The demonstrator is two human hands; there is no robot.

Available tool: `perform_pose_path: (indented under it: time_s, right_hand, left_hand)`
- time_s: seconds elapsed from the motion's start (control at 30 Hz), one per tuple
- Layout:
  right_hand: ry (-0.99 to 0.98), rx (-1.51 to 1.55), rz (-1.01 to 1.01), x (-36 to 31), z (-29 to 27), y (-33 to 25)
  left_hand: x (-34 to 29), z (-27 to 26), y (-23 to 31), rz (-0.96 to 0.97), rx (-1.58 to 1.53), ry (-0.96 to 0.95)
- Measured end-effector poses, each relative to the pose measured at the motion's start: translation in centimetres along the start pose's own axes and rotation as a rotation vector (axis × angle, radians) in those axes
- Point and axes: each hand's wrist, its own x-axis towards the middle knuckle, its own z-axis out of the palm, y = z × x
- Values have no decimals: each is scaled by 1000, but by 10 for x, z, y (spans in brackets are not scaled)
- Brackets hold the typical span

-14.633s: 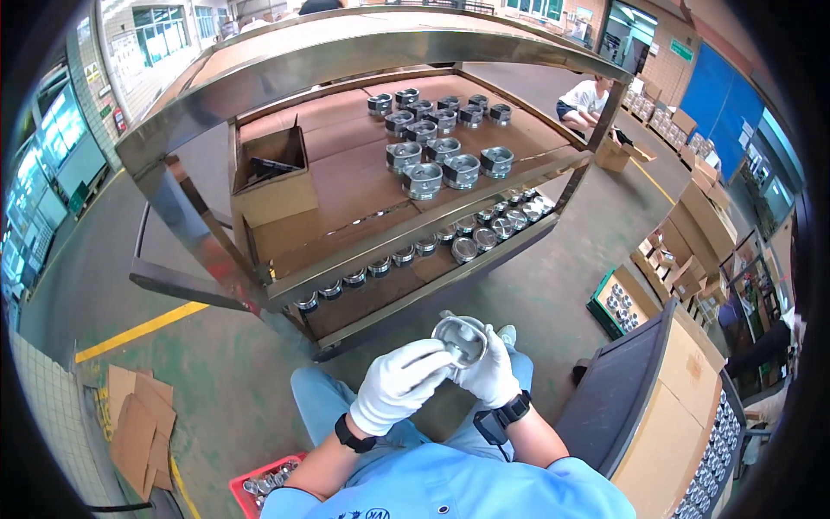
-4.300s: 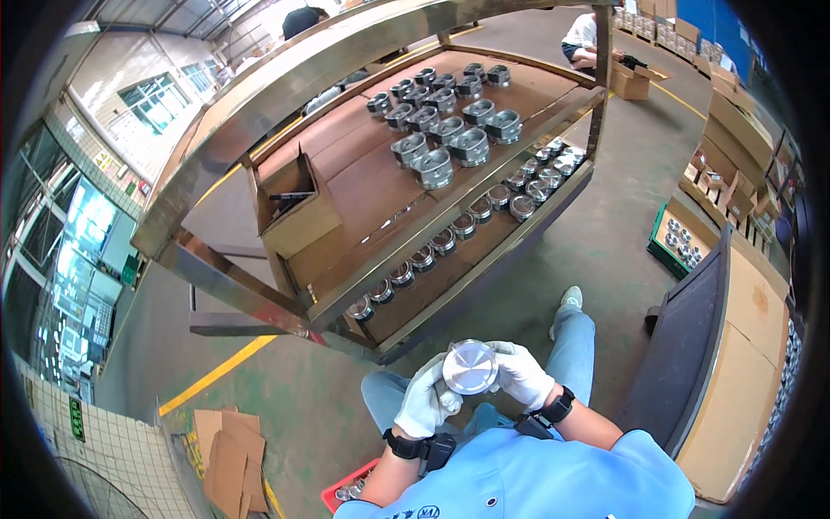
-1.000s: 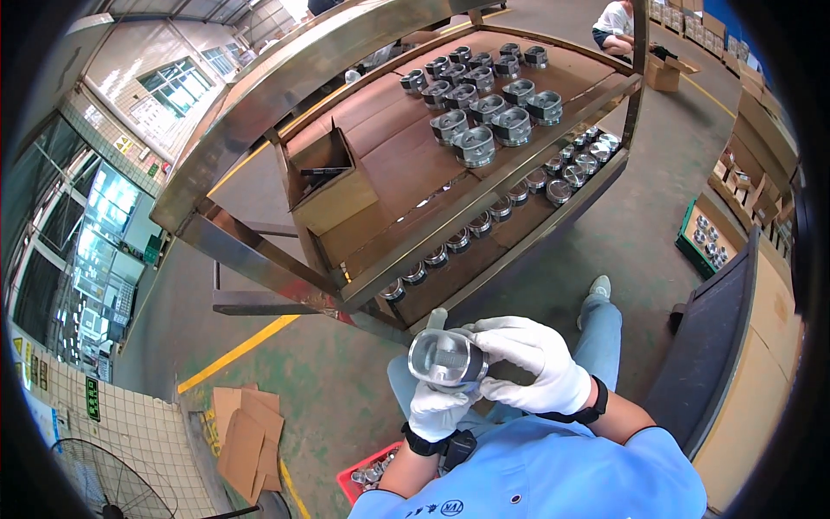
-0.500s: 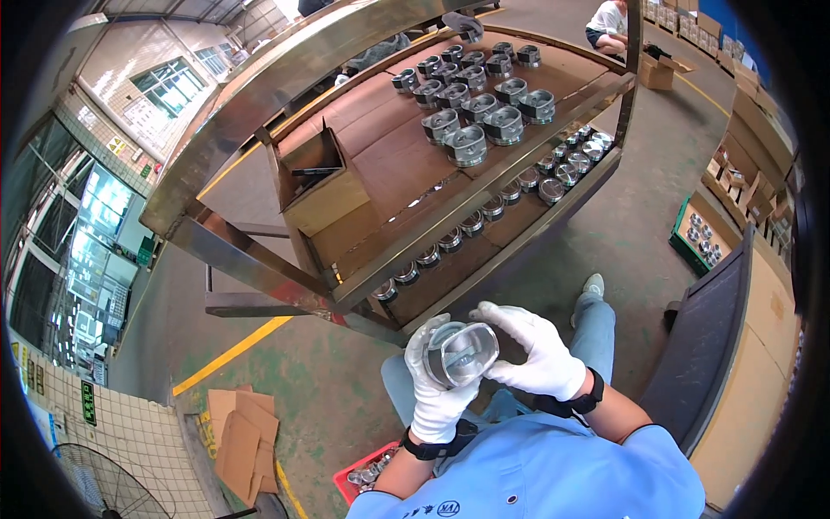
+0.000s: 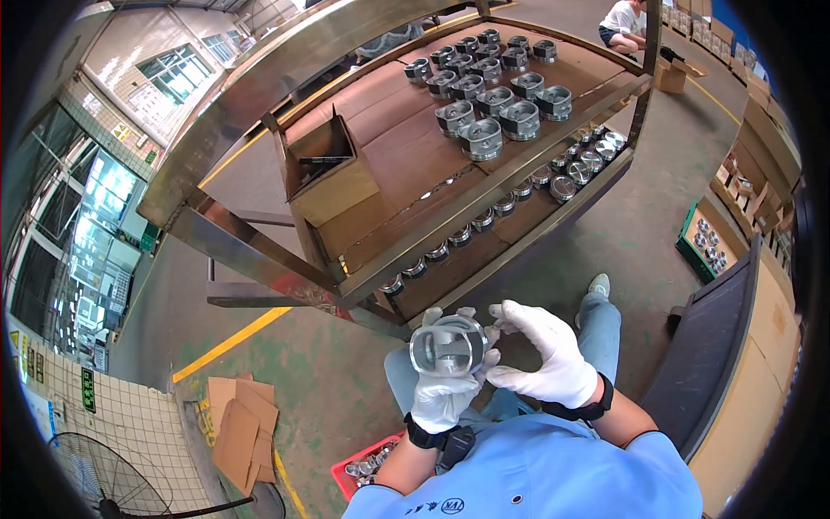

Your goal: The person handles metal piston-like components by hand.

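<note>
A silver metal piston (image 5: 447, 348) is gripped in my white-gloved left hand (image 5: 440, 403), its hollow underside facing up toward me. The fingers wrap round behind it, and their tips show along its far and right edges. Just to the right, my gloved right hand (image 5: 558, 362) curves with thumb and fingers spread apart, close beside the piston. I cannot tell whether its fingertips touch the metal. Beyond my hands, several like pistons (image 5: 481, 138) stand in rows on the upper cardboard-lined shelf (image 5: 393, 186) of a metal rack.
More pistons (image 5: 563, 188) line the rack's lower shelf, near its metal rail (image 5: 493, 203). An open cardboard box (image 5: 335, 195) sits at the upper shelf's left. A red crate (image 5: 339, 474) of metal parts is by my left forearm. A dark panel (image 5: 705, 346) stands at right.
The piston in my left hand has turned so that its hollow underside faces me more. My right hand has opened wider and shifted slightly right and down. The view has moved a little.
</note>
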Motion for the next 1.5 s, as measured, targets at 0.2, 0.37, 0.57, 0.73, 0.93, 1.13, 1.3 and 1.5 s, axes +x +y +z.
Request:
perform_pose_path:
  time_s: [0.2, 0.37, 0.57, 0.73, 0.93, 1.13, 1.3, 1.5]
  right_hand:
    - [-109, -191, -12, 21, -8, -10]
    - [-381, -302, 186, 16, 8, 3]
    - [-312, -96, 509, 72, -36, 28]
    - [-99, -389, 18, 176, -44, 22]
    - [-177, -500, 17, 239, -20, 76]
    - [-298, -712, 71, 244, 4, 122]
    - [-379, -571, -61, 244, -3, 134]
    - [130, -254, -103, 186, -39, 109]
  left_hand:
    - [3, -1, -3, 68, 414, 129]
    - [0, -14, -5, -40, 537, 128]
    - [57, -49, 17, -157, 651, 36]
    - [112, -170, 55, 10, 1477, 441]
    - [157, -193, 56, -175, 2396, 713]
    - [176, -198, 43, -573, 2371, 805]
    - [184, -264, 56, -330, 2121, 839]
    - [184, -261, 56, -177, 1948, 807]
